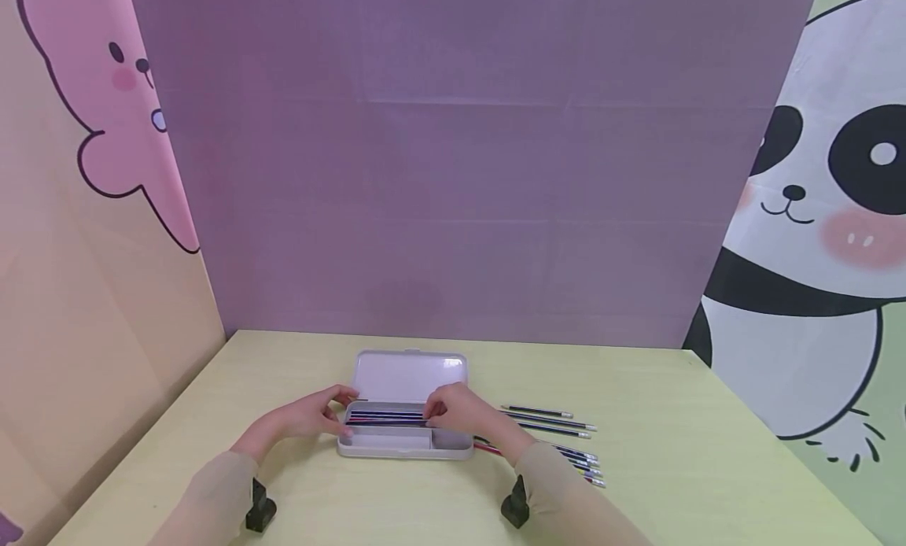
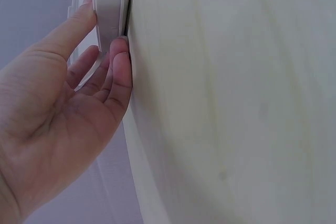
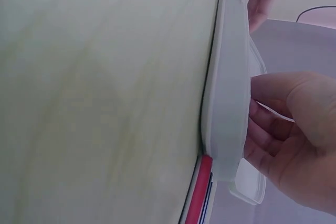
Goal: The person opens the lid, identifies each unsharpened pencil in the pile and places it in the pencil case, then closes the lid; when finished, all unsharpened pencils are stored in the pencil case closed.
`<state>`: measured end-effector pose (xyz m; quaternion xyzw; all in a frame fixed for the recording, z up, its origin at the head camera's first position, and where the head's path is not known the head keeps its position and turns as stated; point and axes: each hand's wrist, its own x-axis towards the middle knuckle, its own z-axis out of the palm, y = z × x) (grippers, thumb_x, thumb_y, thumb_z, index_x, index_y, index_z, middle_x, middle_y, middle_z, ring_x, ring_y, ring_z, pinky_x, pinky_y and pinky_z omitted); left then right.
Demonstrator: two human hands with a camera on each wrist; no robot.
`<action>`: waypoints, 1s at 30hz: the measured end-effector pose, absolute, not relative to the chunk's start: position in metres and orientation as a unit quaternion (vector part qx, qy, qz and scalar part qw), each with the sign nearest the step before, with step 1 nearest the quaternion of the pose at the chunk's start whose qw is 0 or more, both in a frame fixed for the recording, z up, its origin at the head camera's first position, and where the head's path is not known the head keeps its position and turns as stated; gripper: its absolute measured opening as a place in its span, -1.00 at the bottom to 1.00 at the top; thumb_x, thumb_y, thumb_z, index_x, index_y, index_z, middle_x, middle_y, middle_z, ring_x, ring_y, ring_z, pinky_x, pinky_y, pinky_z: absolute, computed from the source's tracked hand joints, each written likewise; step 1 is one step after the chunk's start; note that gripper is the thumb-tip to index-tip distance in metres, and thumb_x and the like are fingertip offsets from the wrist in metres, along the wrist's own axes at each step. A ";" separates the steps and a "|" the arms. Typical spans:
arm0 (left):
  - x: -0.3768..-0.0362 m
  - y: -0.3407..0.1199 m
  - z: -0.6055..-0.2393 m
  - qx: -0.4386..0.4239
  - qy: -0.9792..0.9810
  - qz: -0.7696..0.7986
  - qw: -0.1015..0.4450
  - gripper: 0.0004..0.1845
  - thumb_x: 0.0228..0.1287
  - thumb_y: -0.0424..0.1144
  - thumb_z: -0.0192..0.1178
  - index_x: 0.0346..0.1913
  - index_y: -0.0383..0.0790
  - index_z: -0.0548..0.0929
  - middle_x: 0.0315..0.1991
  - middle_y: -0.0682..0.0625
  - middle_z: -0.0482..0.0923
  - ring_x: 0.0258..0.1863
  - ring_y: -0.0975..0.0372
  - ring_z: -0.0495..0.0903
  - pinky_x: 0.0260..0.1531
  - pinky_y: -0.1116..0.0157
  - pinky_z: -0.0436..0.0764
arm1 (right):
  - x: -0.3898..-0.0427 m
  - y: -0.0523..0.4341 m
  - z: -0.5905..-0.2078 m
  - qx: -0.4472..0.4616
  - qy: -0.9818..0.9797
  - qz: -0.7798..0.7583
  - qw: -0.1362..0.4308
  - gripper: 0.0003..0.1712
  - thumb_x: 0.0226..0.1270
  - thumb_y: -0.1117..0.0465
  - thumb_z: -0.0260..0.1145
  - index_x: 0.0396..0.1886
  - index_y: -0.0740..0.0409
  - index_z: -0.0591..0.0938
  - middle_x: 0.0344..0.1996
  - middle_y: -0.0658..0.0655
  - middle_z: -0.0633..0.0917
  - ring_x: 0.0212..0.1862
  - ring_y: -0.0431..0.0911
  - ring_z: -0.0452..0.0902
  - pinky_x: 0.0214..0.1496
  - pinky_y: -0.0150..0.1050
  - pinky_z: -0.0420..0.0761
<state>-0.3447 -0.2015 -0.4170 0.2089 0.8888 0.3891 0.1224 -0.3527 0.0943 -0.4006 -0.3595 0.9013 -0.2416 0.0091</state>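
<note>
Lying partly beneath the right hand (image 1: 458,409), its grip unclear, are pencils (image 1: 385,423) inside a pencil case (image 1: 396,454) the left hand (image 1: 309,415) pinches.

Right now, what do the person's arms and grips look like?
The left sleeve and right sleeve look plain and beige. Each has a small black gadget by it. The left grip and right grip wear no gloves.

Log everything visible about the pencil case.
The pencil case is a pale, plastic-looking box with rounded corners, lying open on the table, its lid folded back on the far side. Dark pencils lie in its far part; a divider splits the near part. The left hand grips its left end; the right hand reaches in.
</note>
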 end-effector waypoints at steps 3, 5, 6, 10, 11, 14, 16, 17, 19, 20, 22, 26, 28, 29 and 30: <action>-0.345 -0.201 -0.417 0.203 0.890 0.389 0.123 -0.27 0.05 -0.11 0.39 0.27 -0.18 0.31 0.12 -0.15 0.37 -0.22 0.18 0.43 -0.13 0.24 0.44 | -0.352 0.094 -0.401 -0.362 0.899 -0.245 0.006 -0.95 0.11 0.38 0.35 -0.48 0.18 0.67 -0.51 0.02 0.64 -0.43 -0.27 0.47 -0.33 -0.44 0.49; -0.345 -0.200 -0.417 0.196 0.891 0.389 0.124 -0.27 0.04 -0.10 0.39 0.27 -0.16 0.32 0.12 -0.14 0.37 -0.21 0.18 0.43 -0.13 0.24 0.44 | -0.352 0.094 -0.401 -0.360 0.900 -0.246 0.006 -0.95 0.12 0.37 0.36 -0.49 0.18 0.67 -0.51 0.01 0.63 -0.43 -0.28 0.46 -0.34 -0.45 0.49; -0.344 -0.200 -0.417 0.194 0.892 0.388 0.124 -0.27 0.04 -0.09 0.39 0.27 -0.16 0.32 0.12 -0.13 0.37 -0.21 0.18 0.43 -0.13 0.24 0.44 | -0.352 0.094 -0.401 -0.359 0.900 -0.247 0.006 -0.95 0.12 0.36 0.36 -0.49 0.17 0.67 -0.52 0.01 0.62 -0.43 -0.28 0.46 -0.34 -0.45 0.48; -0.344 -0.200 -0.417 0.193 0.893 0.389 0.123 -0.27 0.04 -0.11 0.39 0.27 -0.15 0.32 0.12 -0.12 0.38 -0.21 0.18 0.43 -0.13 0.23 0.44 | -0.352 0.095 -0.401 -0.349 0.904 -0.248 0.008 -0.95 0.14 0.33 0.37 -0.49 0.16 0.67 -0.51 -0.02 0.61 -0.42 -0.28 0.45 -0.33 -0.45 0.49; -0.344 -0.200 -0.417 0.194 0.892 0.388 0.123 -0.27 0.04 -0.11 0.39 0.27 -0.16 0.32 0.12 -0.12 0.38 -0.21 0.18 0.43 -0.12 0.23 0.44 | -0.353 0.096 -0.401 -0.345 0.905 -0.249 0.011 -0.95 0.15 0.32 0.36 -0.48 0.16 0.67 -0.51 -0.02 0.61 -0.41 -0.28 0.45 -0.32 -0.45 0.49; -0.344 -0.200 -0.418 0.196 0.892 0.387 0.122 -0.28 0.04 -0.12 0.39 0.27 -0.16 0.33 0.12 -0.12 0.38 -0.20 0.17 0.43 -0.11 0.21 0.44 | -0.352 0.098 -0.400 -0.341 0.903 -0.259 0.018 -0.95 0.15 0.32 0.37 -0.47 0.19 0.67 -0.48 -0.01 0.62 -0.39 -0.24 0.48 -0.30 -0.42 0.50; -0.344 -0.200 -0.418 0.196 0.893 0.386 0.122 -0.28 0.04 -0.11 0.39 0.27 -0.16 0.33 0.12 -0.12 0.38 -0.20 0.17 0.43 -0.09 0.19 0.44 | -0.352 0.100 -0.398 -0.340 0.901 -0.267 0.020 -0.93 0.16 0.31 0.37 -0.45 0.23 0.66 -0.47 0.00 0.63 -0.37 -0.22 0.50 -0.29 -0.40 0.51; -0.345 -0.200 -0.419 0.193 0.894 0.385 0.122 -0.28 0.04 -0.10 0.39 0.27 -0.15 0.33 0.12 -0.12 0.38 -0.19 0.17 0.43 -0.09 0.19 0.43 | -0.352 0.101 -0.397 -0.342 0.900 -0.268 0.019 -0.93 0.16 0.30 0.36 -0.44 0.24 0.67 -0.46 0.01 0.64 -0.37 -0.21 0.51 -0.28 -0.40 0.52; -0.345 -0.200 -0.419 0.187 0.895 0.385 0.123 -0.27 0.04 -0.09 0.39 0.27 -0.13 0.33 0.12 -0.11 0.38 -0.19 0.18 0.43 -0.07 0.19 0.43 | -0.353 0.103 -0.396 -0.346 0.899 -0.268 0.016 -0.93 0.17 0.30 0.36 -0.42 0.23 0.67 -0.45 0.02 0.65 -0.36 -0.20 0.53 -0.27 -0.39 0.52; -0.345 -0.200 -0.419 0.184 0.896 0.384 0.123 -0.27 0.03 -0.08 0.40 0.27 -0.12 0.33 0.12 -0.10 0.38 -0.19 0.18 0.43 -0.07 0.18 0.44 | -0.353 0.104 -0.395 -0.349 0.899 -0.266 0.012 -0.94 0.17 0.29 0.36 -0.41 0.22 0.67 -0.44 0.02 0.66 -0.36 -0.19 0.54 -0.26 -0.39 0.53; -0.345 -0.199 -0.419 0.178 0.897 0.384 0.122 -0.27 0.02 -0.08 0.40 0.27 -0.11 0.34 0.12 -0.09 0.38 -0.19 0.18 0.44 -0.07 0.18 0.44 | -0.353 0.106 -0.393 -0.353 0.898 -0.263 0.007 -0.94 0.18 0.28 0.36 -0.38 0.20 0.68 -0.42 0.02 0.68 -0.34 -0.19 0.56 -0.24 -0.39 0.54; -0.344 -0.199 -0.418 0.172 0.898 0.385 0.121 -0.28 0.02 -0.09 0.40 0.26 -0.10 0.35 0.11 -0.08 0.39 -0.21 0.19 0.44 -0.09 0.20 0.43 | -0.351 0.113 -0.388 -0.350 0.898 -0.266 0.002 -0.92 0.21 0.27 0.34 -0.31 0.17 0.68 -0.37 0.01 0.69 -0.31 -0.19 0.57 -0.22 -0.39 0.55; -0.344 -0.198 -0.416 0.173 0.899 0.385 0.120 -0.29 0.03 -0.10 0.40 0.26 -0.11 0.35 0.11 -0.08 0.39 -0.21 0.19 0.43 -0.09 0.21 0.43 | -0.349 0.117 -0.386 -0.347 0.898 -0.270 0.000 -0.90 0.22 0.26 0.33 -0.29 0.17 0.68 -0.36 0.01 0.69 -0.30 -0.18 0.57 -0.22 -0.39 0.55; -0.344 -0.198 -0.416 0.173 0.899 0.385 0.120 -0.29 0.03 -0.11 0.40 0.26 -0.11 0.35 0.10 -0.08 0.39 -0.21 0.19 0.43 -0.10 0.21 0.43 | -0.348 0.119 -0.385 -0.343 0.899 -0.271 -0.001 -0.90 0.22 0.25 0.33 -0.28 0.16 0.68 -0.36 0.00 0.69 -0.31 -0.19 0.56 -0.24 -0.39 0.55; -0.344 -0.198 -0.416 0.174 0.898 0.385 0.119 -0.30 0.04 -0.12 0.39 0.26 -0.12 0.35 0.10 -0.08 0.39 -0.21 0.19 0.43 -0.10 0.21 0.44 | -0.347 0.121 -0.384 -0.343 0.900 -0.270 -0.004 -0.89 0.22 0.25 0.33 -0.27 0.16 0.68 -0.36 0.00 0.68 -0.31 -0.19 0.55 -0.24 -0.39 0.55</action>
